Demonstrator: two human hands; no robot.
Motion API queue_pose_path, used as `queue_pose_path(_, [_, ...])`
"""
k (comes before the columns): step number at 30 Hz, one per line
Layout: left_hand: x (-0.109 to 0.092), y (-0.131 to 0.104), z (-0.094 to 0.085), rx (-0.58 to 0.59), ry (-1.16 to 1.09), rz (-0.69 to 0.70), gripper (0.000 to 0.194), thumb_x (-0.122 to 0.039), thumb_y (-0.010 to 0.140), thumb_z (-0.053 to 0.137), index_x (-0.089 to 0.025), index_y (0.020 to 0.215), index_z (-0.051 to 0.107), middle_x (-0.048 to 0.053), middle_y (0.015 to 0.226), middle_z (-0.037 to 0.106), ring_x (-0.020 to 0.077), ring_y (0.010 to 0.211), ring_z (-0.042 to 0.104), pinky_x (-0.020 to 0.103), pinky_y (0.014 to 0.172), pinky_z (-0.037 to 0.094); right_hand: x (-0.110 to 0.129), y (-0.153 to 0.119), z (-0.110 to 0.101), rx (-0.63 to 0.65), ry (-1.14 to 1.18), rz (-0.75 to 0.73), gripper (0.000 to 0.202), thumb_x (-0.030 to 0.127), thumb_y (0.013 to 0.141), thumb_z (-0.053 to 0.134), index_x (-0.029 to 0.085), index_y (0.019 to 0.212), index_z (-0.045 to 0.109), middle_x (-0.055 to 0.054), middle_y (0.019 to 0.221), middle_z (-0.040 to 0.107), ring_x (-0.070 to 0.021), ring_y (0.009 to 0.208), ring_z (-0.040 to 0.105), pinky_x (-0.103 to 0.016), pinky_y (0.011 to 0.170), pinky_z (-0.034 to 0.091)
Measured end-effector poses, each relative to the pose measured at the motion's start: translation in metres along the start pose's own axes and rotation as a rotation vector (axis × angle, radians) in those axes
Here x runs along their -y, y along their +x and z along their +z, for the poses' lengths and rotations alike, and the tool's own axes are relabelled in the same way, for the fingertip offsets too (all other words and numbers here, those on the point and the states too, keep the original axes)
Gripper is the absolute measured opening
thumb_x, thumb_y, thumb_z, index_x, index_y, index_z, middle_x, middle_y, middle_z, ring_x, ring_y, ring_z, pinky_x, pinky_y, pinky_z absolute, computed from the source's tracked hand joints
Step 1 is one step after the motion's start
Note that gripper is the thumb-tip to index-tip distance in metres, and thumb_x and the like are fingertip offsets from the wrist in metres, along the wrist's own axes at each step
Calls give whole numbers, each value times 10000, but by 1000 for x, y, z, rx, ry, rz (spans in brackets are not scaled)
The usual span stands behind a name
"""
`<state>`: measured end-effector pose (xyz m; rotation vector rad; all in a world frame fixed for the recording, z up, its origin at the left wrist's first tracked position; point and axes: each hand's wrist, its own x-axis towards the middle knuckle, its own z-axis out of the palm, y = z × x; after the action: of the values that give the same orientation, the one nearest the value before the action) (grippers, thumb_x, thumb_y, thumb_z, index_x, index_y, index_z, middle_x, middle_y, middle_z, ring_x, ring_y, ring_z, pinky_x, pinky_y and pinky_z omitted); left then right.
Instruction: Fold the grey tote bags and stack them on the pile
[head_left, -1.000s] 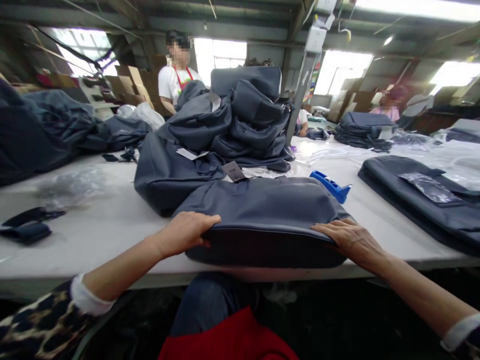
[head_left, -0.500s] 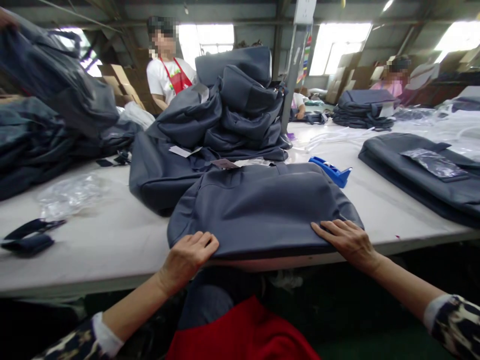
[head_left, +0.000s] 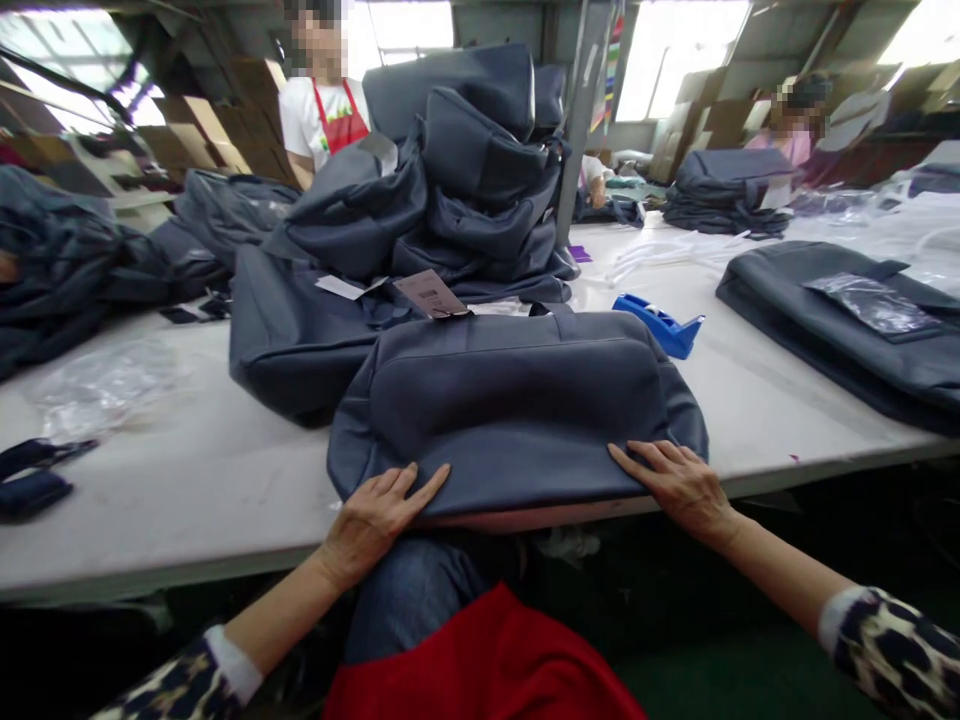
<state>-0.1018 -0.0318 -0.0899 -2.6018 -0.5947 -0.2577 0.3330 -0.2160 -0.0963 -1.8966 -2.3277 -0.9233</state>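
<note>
A dark navy duffel bag (head_left: 510, 400) lies on its side at the table's front edge, its base edge toward me. My left hand (head_left: 382, 515) rests on its lower left corner, thumb stretched out over the material and fingers laid on it. At the lower right corner, my right hand (head_left: 679, 485) lies with its fingers spread over the bag. Both hands press on the surface rather than close round it. A paper tag (head_left: 431, 294) stands up at the bag's far edge, beside a short strap.
Behind it rises a pile of similar bags (head_left: 480, 150). A blue tape dispenser (head_left: 660, 325) stands to the right, near a flat bag (head_left: 847, 340) with a plastic packet. Clear plastic (head_left: 112, 385) and a dark strap (head_left: 34, 490) lie left. A co-worker in a red apron (head_left: 341, 120) stands behind.
The bag's upper side now bulges up more, and its tag has risen. My left thumb has spread away from the fingers. At far left, a lifted bag is no longer held up.
</note>
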Motion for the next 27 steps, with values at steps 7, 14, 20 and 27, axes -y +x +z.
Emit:
queue_pose_path(7, [7,5,-7,85,-28,80,619,-35,931,408,-272,1502,383,112,1213,615,210,980,608,345,856,528,0,-2,-15,112,87,-34,591,175,871,587,187,1450,466,-113,1314,606,-265,1051,566,-395,851,468])
queue_pose_path(14, [7,32,-34,240,-146,123,609,-310,886,613,-171,1447,420,100,1114,601,243,953,583,345,746,493,19,3,-13,81,-114,-130,546,212,928,510,23,1435,436,-243,1303,591,-321,1106,579,-427,800,497])
queue_pose_path(20, [-1,64,-33,185,-268,181,482,-610,867,589,-136,942,641,98,984,615,236,895,588,332,727,448,20,7,-11,94,-207,-207,490,91,908,471,31,1395,480,-240,1245,624,-311,1066,613,-396,746,520])
queue_pose_path(27, [-1,131,-51,-25,-445,165,447,-540,996,394,-208,1014,694,73,1133,655,214,1047,590,343,912,423,15,6,-8,6,-208,-237,624,-50,819,442,53,1432,383,-212,1225,642,-284,1061,633,-374,749,544])
